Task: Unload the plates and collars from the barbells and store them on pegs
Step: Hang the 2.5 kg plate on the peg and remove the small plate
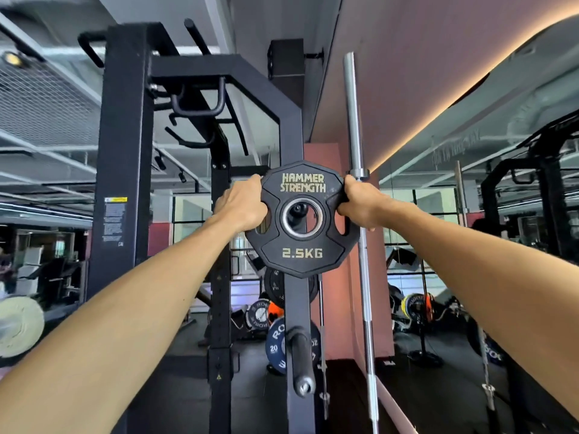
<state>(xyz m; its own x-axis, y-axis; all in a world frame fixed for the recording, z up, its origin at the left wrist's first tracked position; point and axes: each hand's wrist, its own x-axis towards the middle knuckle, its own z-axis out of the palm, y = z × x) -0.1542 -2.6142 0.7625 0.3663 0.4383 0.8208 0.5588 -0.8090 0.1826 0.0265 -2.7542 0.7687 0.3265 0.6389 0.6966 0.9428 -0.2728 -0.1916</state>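
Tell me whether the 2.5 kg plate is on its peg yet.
Cannot tell. Both hands, left and right, hold the 2.5 kg plate against the rack upright; something dark shows through its centre hole, but seating is unclear.

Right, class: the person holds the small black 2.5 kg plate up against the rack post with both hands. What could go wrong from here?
1. Through the black 2.5 kg plate's steel-ringed hole a dark peg end seems to show; misaligned, the plate may catch on it.
2. The left hand and right hand grip the side cut-outs, so fingers could get pinched against the black rack post.
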